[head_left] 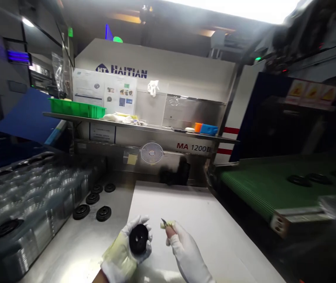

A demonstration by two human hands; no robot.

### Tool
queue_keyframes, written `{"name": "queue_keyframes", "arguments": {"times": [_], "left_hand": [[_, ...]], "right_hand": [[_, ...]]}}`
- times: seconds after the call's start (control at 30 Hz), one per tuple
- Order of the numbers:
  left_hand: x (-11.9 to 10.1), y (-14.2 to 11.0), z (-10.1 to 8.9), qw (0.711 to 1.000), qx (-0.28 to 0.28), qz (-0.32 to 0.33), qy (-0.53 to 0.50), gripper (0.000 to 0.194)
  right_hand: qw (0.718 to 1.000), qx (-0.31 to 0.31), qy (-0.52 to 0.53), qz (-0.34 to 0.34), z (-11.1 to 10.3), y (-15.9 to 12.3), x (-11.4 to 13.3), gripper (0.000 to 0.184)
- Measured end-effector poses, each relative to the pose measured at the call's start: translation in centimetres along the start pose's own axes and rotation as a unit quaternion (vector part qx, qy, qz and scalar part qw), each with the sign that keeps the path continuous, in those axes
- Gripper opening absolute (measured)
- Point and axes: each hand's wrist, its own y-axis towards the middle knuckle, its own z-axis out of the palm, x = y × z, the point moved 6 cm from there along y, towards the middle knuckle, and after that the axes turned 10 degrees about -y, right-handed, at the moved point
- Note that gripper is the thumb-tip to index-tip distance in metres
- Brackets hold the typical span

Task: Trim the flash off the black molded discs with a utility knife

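Observation:
In a white glove, my left hand (123, 249) is wrapped round a black round plastic part (139, 239) with a hole near its middle, its face turned up toward me. Just to the right, my right hand (187, 251), also gloved but with the thumb tip bare, pinches a small knife (164, 222). The blade's dark point sticks out up and to the left, and yellowish wrapping shows at the fingers. A gap separates the blade from the black part. Both hands are over a white sheet (209, 220) on the bench.
Several black round parts (103, 213) lie on the metal bench left of the sheet. Clear plastic trays (38, 196) are stacked at the left. More black parts sit on a green conveyor (253, 188) at right. A shelf (156, 127) with a green bin (76, 108) crosses the back.

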Motion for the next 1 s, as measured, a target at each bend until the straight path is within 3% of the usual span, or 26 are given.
{"name": "queue_keyframes", "arguments": {"times": [0.1,0.2,0.37,0.57,0.8,1.0], "left_hand": [[-1.9,2.9,-1.0,0.995,-0.066,0.072,-0.03,0.022],[-2.5,4.7,-1.5,0.99,-0.076,0.11,-0.042,0.019],[-1.7,4.9,-1.4,0.992,-0.027,0.112,-0.051,0.013],[0.0,3.4,-1.3,0.992,-0.034,0.09,-0.081,0.012],[-0.4,3.6,-0.4,0.983,-0.035,0.13,-0.127,0.007],[-0.8,4.6,-0.6,0.977,-0.027,0.155,-0.141,0.007]], "right_hand": [[0.996,0.086,0.022,0.031,3.5,1.9,-2.7,0.032],[0.995,0.083,-0.056,0.018,5.1,2.6,-3.7,0.033],[0.985,0.066,-0.156,-0.016,5.7,1.9,-3.2,0.027],[0.974,0.03,-0.221,-0.034,5.8,0.3,-2.4,0.025],[0.96,-0.007,-0.277,-0.026,6.2,0.8,-1.7,0.021],[0.958,0.008,-0.285,0.004,7.3,1.1,-1.9,0.018]]}}
